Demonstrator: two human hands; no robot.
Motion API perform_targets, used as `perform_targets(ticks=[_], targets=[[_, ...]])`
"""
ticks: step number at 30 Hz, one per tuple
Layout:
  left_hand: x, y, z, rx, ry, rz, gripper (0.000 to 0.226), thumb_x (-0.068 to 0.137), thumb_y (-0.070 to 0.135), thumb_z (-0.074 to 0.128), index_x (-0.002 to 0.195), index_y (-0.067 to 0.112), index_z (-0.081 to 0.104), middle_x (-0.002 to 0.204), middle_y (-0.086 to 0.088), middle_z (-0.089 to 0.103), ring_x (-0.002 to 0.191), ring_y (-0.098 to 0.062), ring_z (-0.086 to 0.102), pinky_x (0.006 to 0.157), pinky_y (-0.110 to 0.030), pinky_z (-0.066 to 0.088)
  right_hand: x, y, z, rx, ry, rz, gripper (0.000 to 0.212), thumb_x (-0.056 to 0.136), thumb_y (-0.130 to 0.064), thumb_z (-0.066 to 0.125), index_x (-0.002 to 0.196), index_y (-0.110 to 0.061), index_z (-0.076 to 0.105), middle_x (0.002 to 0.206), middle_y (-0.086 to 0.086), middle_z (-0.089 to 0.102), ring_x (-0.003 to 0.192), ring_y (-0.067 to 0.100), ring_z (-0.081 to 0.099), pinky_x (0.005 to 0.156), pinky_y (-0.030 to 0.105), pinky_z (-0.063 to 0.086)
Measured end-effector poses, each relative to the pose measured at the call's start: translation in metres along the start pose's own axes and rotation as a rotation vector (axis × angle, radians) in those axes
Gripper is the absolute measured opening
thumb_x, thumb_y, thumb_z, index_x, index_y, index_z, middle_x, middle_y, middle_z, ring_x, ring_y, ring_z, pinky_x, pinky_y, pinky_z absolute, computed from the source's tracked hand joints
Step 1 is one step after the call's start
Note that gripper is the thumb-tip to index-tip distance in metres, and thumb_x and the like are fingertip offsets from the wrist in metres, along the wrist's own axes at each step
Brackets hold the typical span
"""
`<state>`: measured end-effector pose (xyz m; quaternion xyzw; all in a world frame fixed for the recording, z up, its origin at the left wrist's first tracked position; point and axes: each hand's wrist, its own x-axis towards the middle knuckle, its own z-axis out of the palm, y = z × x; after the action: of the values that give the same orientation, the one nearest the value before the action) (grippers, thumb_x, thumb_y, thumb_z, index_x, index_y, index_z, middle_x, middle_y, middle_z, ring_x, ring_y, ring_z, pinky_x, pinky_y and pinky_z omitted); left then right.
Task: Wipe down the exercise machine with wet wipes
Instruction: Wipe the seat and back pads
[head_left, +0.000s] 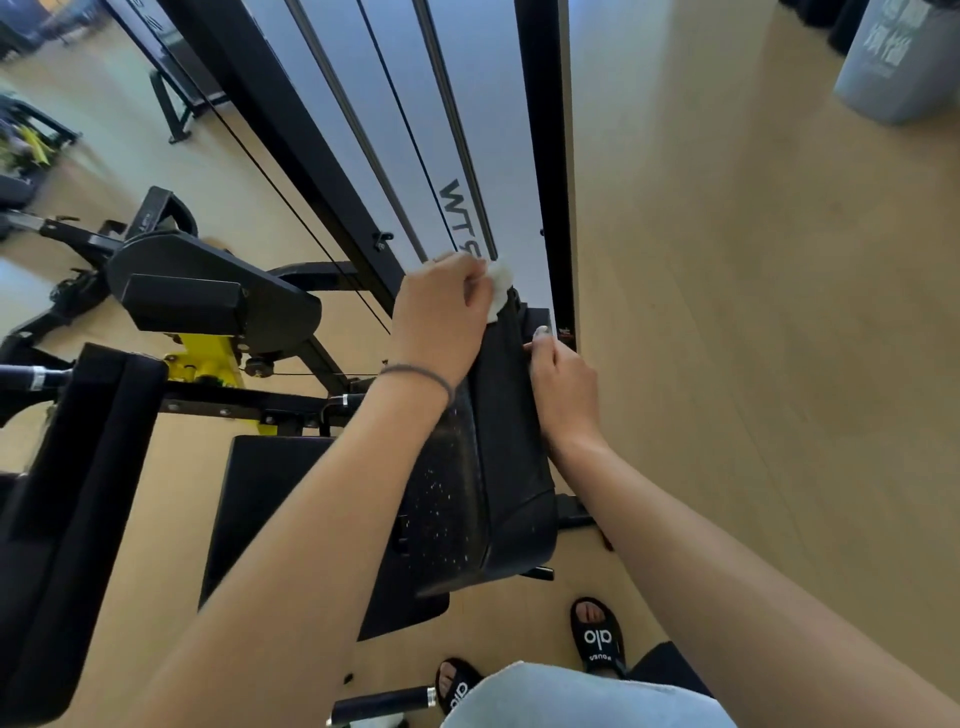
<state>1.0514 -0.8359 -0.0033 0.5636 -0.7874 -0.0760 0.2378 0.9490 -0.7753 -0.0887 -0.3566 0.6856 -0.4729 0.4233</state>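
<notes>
- the wet wipe (500, 288) is held bunched in the left hand (441, 312), whose fingers are curled around it; only a white wad is seen, protruding past the knuckles on the side toward the right hand.
- the wipe is pressed against the far upper end of the black back pad (498, 441), where the pad meets the pale upright panel (467, 130) of the exercise machine (218, 301).
- the right hand (563, 387) is closed on the pad's right edge, with the thumb over the front face; the pad is judged to be steadied by this grip.
- the long axis of the pad runs from the wipe down and toward the person, ending near the seat pad (291, 519).
- the unwiped length is therefore judged to lie below the left fingers, along that axis; a stroke drawn toward the body would follow it.
- the left hand is nearer the work, being already on the pad top; the right hand sits just beside it, lower on the edge.
- pale specks are visible on the pad's lower left face, so that zone is judged not yet cleaned.
</notes>
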Motion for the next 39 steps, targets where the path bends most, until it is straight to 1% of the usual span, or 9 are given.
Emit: perform_targets(ticks=[2, 6, 12, 16, 22, 28, 32, 36, 39], targets=[[-0.033, 0.007, -0.008, -0.051, -0.015, 0.037, 0.012, 0.097, 0.019, 0.061, 0.091, 0.014, 0.070, 0.098, 0.004, 0.068, 0.088, -0.008, 0.061, 0.083, -0.011, 0.045, 0.004, -0.001, -0.009, 0.356, -0.090, 0.245, 0.064, 0.107, -0.053, 0.024, 0.097, -0.015, 0.074, 0.086, 0.002, 0.076, 0.092, 0.016, 0.067, 0.089, 0.036, 0.051], [-0.095, 0.015, -0.024, -0.123, -0.049, 0.128, 0.005, 0.091, 0.014, 0.070, 0.095, 0.015, 0.073, 0.111, 0.007, 0.070, 0.106, -0.004, 0.063, 0.096, -0.017, 0.049, 0.008, 0.011, -0.053, 0.907, -0.190, 0.388, 0.070, 0.106, -0.056, 0.014, 0.137, -0.013, 0.060, 0.122, 0.010, 0.073, 0.126, 0.025, 0.061, 0.115, 0.042, 0.034], [-0.069, 0.010, -0.017, -0.093, -0.047, 0.094, 0.008, 0.094, 0.017, 0.067, 0.099, 0.014, 0.072, 0.114, 0.002, 0.070, 0.106, -0.010, 0.064, 0.093, -0.012, 0.045, -0.002, -0.013, -0.044, 0.584, -0.282, 0.208, 0.060, 0.107, -0.053, 0.020, 0.139, -0.021, 0.059, 0.123, -0.001, 0.073, 0.121, 0.014, 0.064, 0.116, 0.043, 0.035], [-0.051, 0.017, -0.008, -0.088, -0.023, 0.001, 0.011, 0.096, 0.017, 0.063, 0.102, 0.014, 0.072, 0.113, 0.002, 0.067, 0.103, -0.013, 0.064, 0.090, -0.019, 0.048, -0.017, -0.025, -0.028, 0.514, -0.322, 0.193, 0.052, 0.108, -0.052, 0.025, 0.129, -0.029, 0.066, 0.112, -0.010, 0.076, 0.110, 0.007, 0.067, 0.099, 0.031, 0.049], [-0.167, 0.017, -0.042, -0.206, -0.155, 0.264, 0.012, 0.090, 0.015, 0.070, 0.101, 0.018, 0.073, 0.120, 0.009, 0.066, 0.122, -0.005, 0.058, 0.104, -0.024, 0.048, -0.021, -0.022, -0.018, 0.391, -0.336, 0.107, 0.042, 0.107, -0.047, 0.033, 0.122, -0.029, 0.069, 0.117, -0.004, 0.073, 0.113, 0.015, 0.066, 0.103, 0.040, 0.050], [-0.189, 0.013, -0.019, -0.190, 0.070, 0.368, 0.013, 0.096, 0.008, 0.067, 0.103, 0.001, 0.076, 0.119, -0.006, 0.069, 0.123, -0.015, 0.059, 0.104, -0.029, 0.049, -0.040, -0.027, -0.011, 0.137, -0.233, -0.039, 0.048, 0.108, -0.045, 0.030, 0.152, -0.028, 0.044, 0.148, -0.013, 0.050, 0.134, 0.001, 0.040, 0.114, 0.030, 0.028], [-0.199, 0.015, 0.002, -0.183, 0.176, 0.434, 0.013, 0.093, 0.004, 0.070, 0.103, -0.002, 0.076, 0.118, -0.011, 0.071, 0.122, -0.021, 0.062, 0.105, -0.035, 0.049, -0.048, -0.029, -0.013, 0.048, -0.221, -0.055, 0.038, 0.103, -0.052, 0.028, 0.118, -0.027, 0.053, 0.125, -0.016, 0.055, 0.118, 0.004, 0.046, 0.114, 0.036, 0.034], [-0.218, -0.011, 0.007, -0.068, 0.206, 0.703, 0.016, 0.089, 0.002, 0.075, 0.104, -0.002, 0.077, 0.121, -0.013, 0.070, 0.121, -0.024, 0.063, 0.103, -0.042, 0.051, -0.066, -0.029, -0.015, 0.034, -0.191, -0.065, 0.046, 0.107, -0.048, 0.032, 0.145, -0.028, 0.048, 0.143, -0.010, 0.052, 0.130, 0.002, 0.041, 0.106, 0.024, 0.027], [-0.214, -0.021, 0.006, -0.097, 0.272, 0.699, 0.015, 0.090, 0.001, 0.073, 0.104, -0.003, 0.076, 0.121, -0.016, 0.069, 0.122, -0.026, 0.063, 0.099, -0.042, 0.054, -0.083, -0.030, -0.017, -0.056, -0.182, -0.067, 0.054, 0.109, -0.046, 0.031, 0.160, -0.029, 0.027, 0.160, -0.011, 0.037, 0.144, 0.006, 0.032, 0.105, 0.019, 0.020]])
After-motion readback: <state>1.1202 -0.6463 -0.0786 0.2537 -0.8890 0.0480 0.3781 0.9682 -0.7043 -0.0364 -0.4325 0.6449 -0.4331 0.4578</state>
